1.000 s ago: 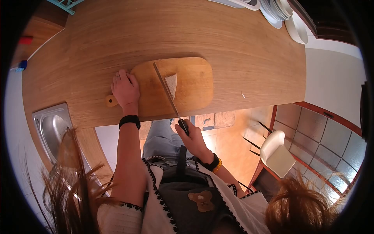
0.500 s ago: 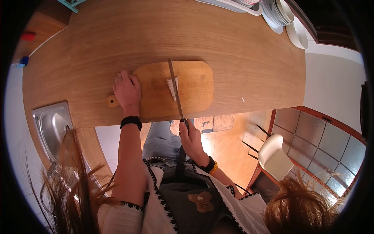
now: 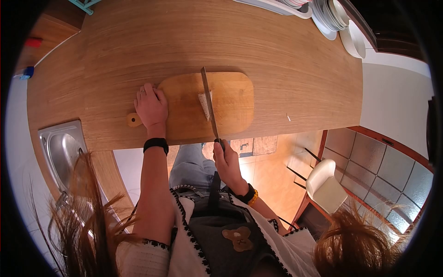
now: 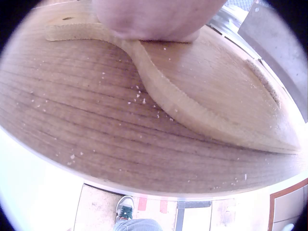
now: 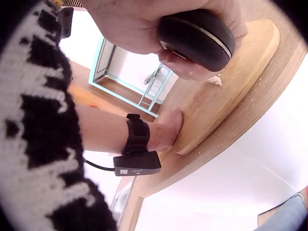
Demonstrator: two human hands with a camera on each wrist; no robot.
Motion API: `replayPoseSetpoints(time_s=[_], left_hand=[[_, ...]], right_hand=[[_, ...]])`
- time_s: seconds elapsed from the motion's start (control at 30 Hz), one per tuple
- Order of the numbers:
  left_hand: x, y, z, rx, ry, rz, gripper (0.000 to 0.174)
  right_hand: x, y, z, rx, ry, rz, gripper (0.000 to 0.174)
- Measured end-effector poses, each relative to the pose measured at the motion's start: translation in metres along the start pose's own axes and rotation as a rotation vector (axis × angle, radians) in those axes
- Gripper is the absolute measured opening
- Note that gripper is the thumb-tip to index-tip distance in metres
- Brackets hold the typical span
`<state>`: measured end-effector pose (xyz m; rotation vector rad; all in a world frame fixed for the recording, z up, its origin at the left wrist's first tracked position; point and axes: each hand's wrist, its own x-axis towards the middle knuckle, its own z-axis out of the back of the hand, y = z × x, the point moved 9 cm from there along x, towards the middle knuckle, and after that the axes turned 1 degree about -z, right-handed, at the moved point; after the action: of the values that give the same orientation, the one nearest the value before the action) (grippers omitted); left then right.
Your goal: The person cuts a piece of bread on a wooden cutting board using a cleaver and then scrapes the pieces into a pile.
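Note:
A wooden cutting board lies on the counter, its holed handle to the left. On it a narrow wedge-shaped piece of food, bread-like, lies under or against a long knife blade. The right hand grips the black knife handle at the counter's front edge; the blade points away from the body. The left hand rests on the board's left end beside its handle, fingers together and pointing away. In the left wrist view only part of the left hand shows, on the board.
A metal sink is at the left. Stacked plates and a white bowl stand at the back right. Crumbs lie on the counter before the board. A white chair stands on the floor at the right.
The right hand has brought the knife rightward from beside the piece to over it, and the piece has tilted slightly. The left hand stays on the board.

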<state>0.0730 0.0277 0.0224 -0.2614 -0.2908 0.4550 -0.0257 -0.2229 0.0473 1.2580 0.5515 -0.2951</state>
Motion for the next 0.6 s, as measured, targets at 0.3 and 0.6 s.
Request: replayPoseSetpoints(time_s=[0.3,0.6], left_hand=[[0.0005,-0.0022,0.0013,-0.008,-0.006,-0.003,0.009],[0.001,-0.0054,0.0015,0.013,0.02,0.008,0.008]], right_hand=[[0.0002,-0.005,-0.0027,0.047,0.008,-0.039,0.028],[0.0023,-0.0087,-0.0029,0.001,-0.023,-0.049,0.028]])
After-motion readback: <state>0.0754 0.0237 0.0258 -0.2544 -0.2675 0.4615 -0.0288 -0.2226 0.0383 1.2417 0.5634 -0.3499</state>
